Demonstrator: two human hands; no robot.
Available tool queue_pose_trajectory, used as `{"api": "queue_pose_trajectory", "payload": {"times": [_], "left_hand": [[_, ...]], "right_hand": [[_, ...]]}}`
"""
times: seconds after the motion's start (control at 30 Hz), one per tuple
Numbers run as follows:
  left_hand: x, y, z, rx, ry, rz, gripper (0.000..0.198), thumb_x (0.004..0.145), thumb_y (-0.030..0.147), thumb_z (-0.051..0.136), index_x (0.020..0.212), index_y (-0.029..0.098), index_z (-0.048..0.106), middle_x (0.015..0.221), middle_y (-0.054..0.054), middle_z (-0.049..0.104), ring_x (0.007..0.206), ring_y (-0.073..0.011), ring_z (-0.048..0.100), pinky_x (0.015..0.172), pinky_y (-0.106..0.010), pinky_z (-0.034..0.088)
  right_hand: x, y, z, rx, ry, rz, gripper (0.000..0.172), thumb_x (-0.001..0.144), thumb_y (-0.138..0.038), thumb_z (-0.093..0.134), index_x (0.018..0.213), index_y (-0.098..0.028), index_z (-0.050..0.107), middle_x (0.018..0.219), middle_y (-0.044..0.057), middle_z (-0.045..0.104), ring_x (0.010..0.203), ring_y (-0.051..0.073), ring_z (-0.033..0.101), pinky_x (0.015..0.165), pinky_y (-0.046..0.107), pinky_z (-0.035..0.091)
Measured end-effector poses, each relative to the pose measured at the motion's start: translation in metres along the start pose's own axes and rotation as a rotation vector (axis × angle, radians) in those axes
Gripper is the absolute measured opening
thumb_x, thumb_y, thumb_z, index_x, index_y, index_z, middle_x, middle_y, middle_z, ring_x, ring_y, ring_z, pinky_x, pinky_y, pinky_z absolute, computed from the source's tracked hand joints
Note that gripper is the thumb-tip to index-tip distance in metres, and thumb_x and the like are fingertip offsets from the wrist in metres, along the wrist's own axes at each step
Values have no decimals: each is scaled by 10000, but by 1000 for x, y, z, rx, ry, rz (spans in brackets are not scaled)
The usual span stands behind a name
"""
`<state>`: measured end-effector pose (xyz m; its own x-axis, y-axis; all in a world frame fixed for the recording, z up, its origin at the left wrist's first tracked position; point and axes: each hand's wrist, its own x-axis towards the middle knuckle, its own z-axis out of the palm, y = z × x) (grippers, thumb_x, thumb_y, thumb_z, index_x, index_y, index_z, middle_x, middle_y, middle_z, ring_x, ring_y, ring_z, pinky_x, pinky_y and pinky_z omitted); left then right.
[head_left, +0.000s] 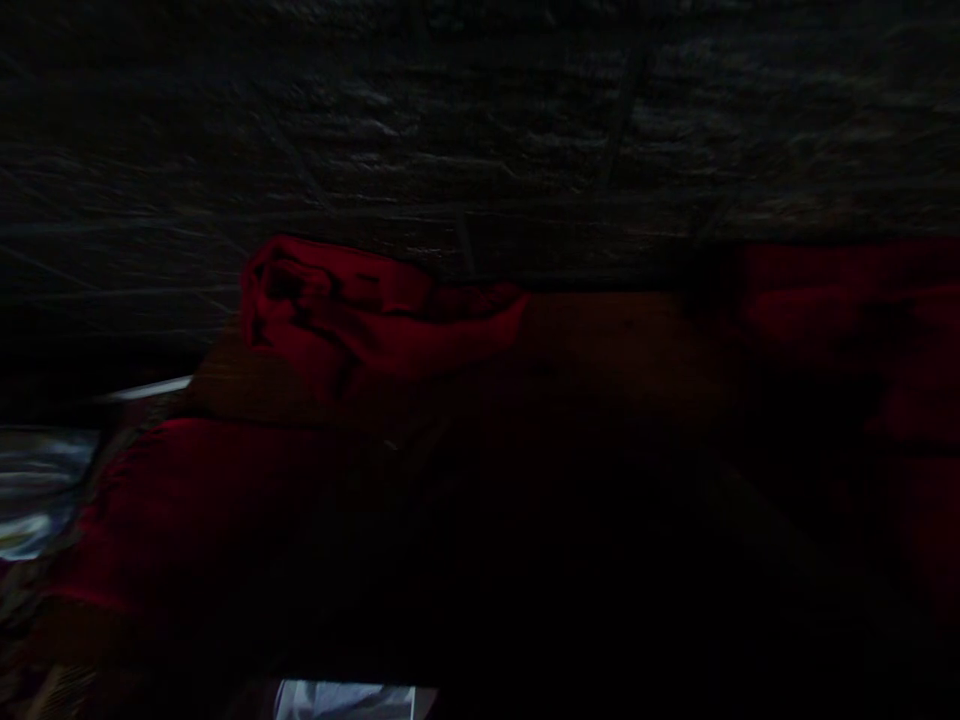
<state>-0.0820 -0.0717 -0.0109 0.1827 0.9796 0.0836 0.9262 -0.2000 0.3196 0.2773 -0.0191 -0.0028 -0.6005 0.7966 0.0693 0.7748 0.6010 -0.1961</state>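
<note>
Neither of my hands shows in this very dark, blurred picture. A crumpled red cloth (390,335) lies on a brown wooden surface (615,325) near the middle. Lower left, a flatter piece of red cloth (180,490) spreads over the same surface. More red fabric (847,310) is at the right, its shape lost in shadow. The lower middle is nearly black, so whatever is there is hidden.
Behind the wooden surface runs a dark wall or floor of rough tiles (420,130). At the left edge is a shiny, plastic-looking thing (37,490). A pale bright patch (345,700) shows at the bottom edge.
</note>
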Motion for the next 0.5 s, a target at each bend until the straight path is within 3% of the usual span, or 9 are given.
{"api": "queue_pose_trajectory", "payload": {"times": [0.1,0.2,0.33,0.5], "left_hand": [[22,35,11,-66,-62,117,372,949,426,560,1278,252,576,1353,-108,540,1188,-252,552,996,-457,492],[40,54,14,-115,-110,198,329,958,418,548,1237,250,598,1307,-107,568,1128,-226,582,956,-421,518],[48,60,11,-171,-172,255,292,960,391,556,1178,209,620,1235,-103,604,1057,-208,609,916,-403,535],[43,58,3,-227,-240,260,271,957,396,559,1140,212,638,1204,-98,623,1052,-205,615,912,-398,539]], "right_hand": [[-1,-3,-10,66,34,-66,242,952,-439,542,1025,-292,720,936,31,647,937,227,672,699,305,587],[0,-4,-14,138,57,-124,233,954,-411,572,1079,-250,684,993,52,667,890,185,662,726,300,587],[0,0,-16,231,45,-209,253,999,-387,519,1101,-187,637,1081,77,649,884,134,633,788,301,568],[-1,6,-24,329,2,-308,222,995,-384,526,1062,-246,686,1064,59,685,941,140,655,849,310,568]]}}
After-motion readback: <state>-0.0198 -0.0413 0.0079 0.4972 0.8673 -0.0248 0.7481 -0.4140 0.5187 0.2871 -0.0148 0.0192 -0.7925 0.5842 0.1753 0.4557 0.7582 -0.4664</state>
